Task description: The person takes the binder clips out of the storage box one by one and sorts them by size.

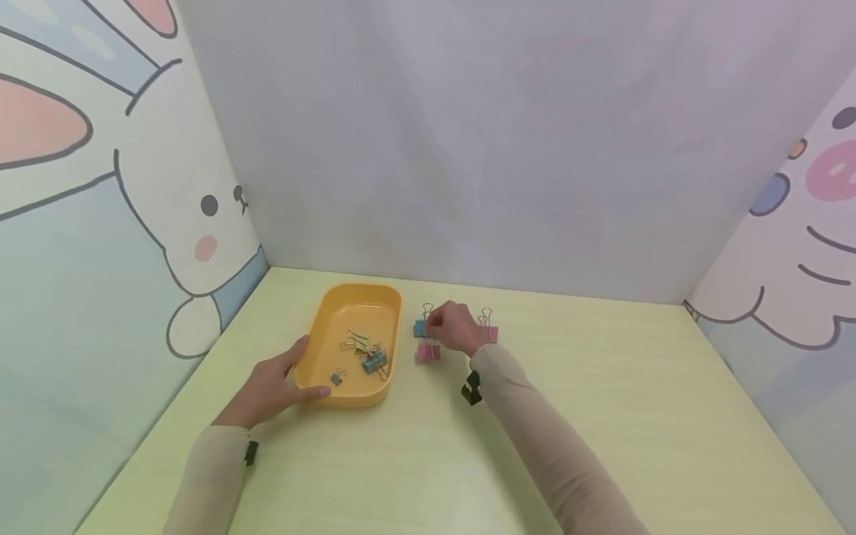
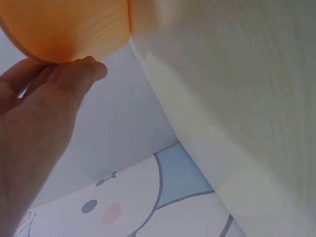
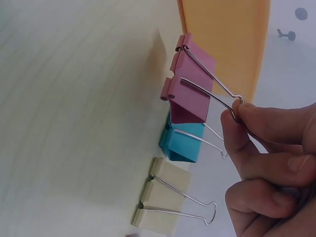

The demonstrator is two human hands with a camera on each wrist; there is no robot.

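My right hand (image 1: 455, 327) pinches the wire handles of a pink binder clip (image 3: 195, 84) between thumb and forefinger. Beside it, a blue binder clip (image 3: 182, 143) and a cream binder clip (image 3: 165, 195) stand in a row; the head view hides the cream one behind the hand. Another pink binder clip (image 1: 491, 334) shows partly past the right wrist. At the left, my left hand (image 1: 267, 386) grips a yellow tray (image 1: 310, 334), thumb over the near rim and fingers along its outer side. Several binder clips (image 1: 374, 362), teal and pale, lie inside it.
The pale yellow-green table (image 1: 602, 416) meets a grey back wall (image 1: 468, 148). Side panels with cartoon animals (image 1: 180, 186) stand at left and right. Dark wrist mounts (image 1: 472, 388) sit on both arms.
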